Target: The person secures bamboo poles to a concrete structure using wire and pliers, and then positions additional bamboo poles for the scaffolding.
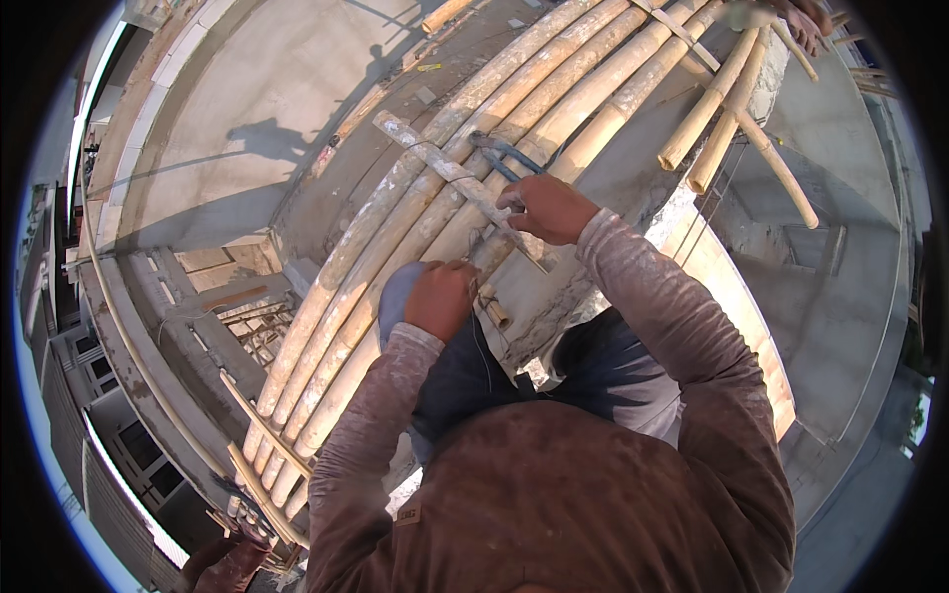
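My right hand [554,210] is closed around the blue handles of a pair of pincers [509,158]. The dark jaws of the pincers rest over the bamboo poles [539,124], just past a flat wooden crosspiece [430,153]. This crosspiece lies across several long poles side by side, near my right fingertips. My left hand [442,299] is a closed fist by my knee, beside a short pole end [497,314]. What its fingers hold is hidden; a thin wire [482,346] hangs just below it.
Shorter bamboo poles [727,109] jut out at upper right, where another person's hand [806,22] shows. A rough concrete edge [563,316] runs beneath me. Walled spaces drop away on both sides, with a concrete wall [830,296] at right. Another person's sleeve [232,568] appears at lower left.
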Motion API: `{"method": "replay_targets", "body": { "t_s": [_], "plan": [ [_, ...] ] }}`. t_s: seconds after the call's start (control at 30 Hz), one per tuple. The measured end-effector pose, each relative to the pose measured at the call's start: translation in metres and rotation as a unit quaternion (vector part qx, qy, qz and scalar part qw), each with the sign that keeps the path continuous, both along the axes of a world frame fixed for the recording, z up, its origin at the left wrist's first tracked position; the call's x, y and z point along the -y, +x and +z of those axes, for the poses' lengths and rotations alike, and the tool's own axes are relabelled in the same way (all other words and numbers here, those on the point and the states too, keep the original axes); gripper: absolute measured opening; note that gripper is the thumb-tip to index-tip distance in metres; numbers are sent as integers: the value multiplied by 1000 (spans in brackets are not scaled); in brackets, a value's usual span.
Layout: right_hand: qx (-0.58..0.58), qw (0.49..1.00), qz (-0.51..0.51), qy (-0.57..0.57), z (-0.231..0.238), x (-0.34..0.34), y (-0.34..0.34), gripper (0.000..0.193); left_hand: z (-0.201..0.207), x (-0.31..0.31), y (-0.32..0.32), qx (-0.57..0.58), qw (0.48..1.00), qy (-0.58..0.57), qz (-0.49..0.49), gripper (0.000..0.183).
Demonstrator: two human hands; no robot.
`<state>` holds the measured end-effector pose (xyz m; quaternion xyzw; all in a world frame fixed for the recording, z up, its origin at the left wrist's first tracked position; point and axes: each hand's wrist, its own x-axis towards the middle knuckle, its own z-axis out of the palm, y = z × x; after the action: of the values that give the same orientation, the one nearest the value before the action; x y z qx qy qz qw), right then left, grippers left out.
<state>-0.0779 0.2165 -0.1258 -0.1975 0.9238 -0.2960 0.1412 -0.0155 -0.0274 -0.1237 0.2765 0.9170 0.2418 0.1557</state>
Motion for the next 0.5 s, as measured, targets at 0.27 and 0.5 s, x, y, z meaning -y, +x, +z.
{"method": "replay_targets", "body": {
  "t_s": [0.27, 0.5],
  "plan": [
    [243, 936, -197, -163, 27, -164, 38, 36, 1, 8, 7, 28, 995, -56, -84, 15],
    [322, 852, -318, -262, -196, -165, 130, 36, -32, -27, -15, 92, 972, -168, -140, 20]
  ]
}}
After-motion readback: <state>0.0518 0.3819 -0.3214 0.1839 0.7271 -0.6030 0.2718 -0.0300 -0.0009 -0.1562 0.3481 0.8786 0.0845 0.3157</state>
